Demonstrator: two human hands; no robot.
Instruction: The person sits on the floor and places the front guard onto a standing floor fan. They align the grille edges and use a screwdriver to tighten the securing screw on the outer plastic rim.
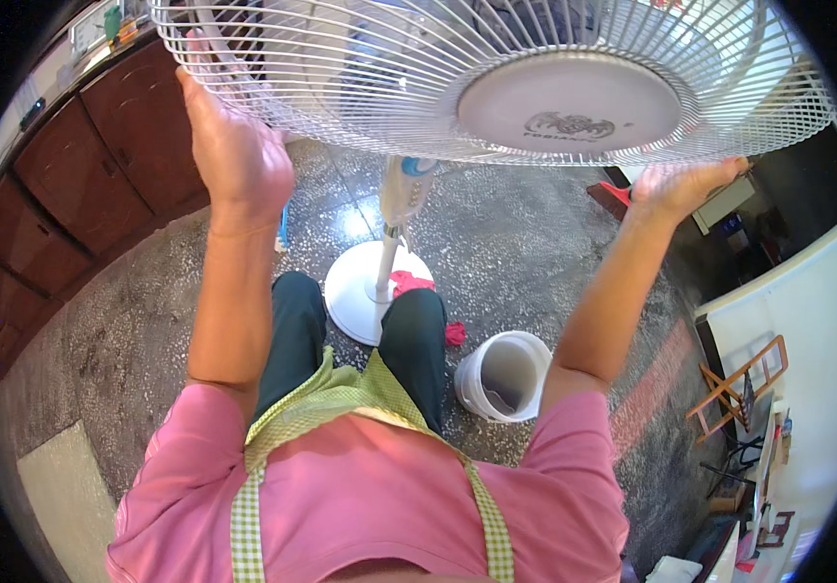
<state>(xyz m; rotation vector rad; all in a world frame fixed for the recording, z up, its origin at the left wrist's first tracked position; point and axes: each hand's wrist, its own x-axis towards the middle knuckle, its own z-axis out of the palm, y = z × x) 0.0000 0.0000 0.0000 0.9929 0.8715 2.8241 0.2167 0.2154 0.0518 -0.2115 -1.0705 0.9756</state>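
A large round fan grille (574,102), white wire with a smooth centre disc, fills the top of the view. My left hand (243,151) grips its left rim, some fingers showing behind the wires. At the lower right edge, my right hand (685,185) holds it from below, its fingers partly hidden. Below and behind the grille rises the white fan stand (407,189), its round base (348,287) on the floor in front of my knees. The grille hides the top of the stand, so I cannot tell whether the two are joined.
A white bucket (504,377) stands right of my legs. One pink cloth (410,283) lies on the fan base, another (454,334) on the speckled floor (166,321). Dark red cabinets (83,165) line the left. A folded wooden-framed chair (739,389) leans at the right wall.
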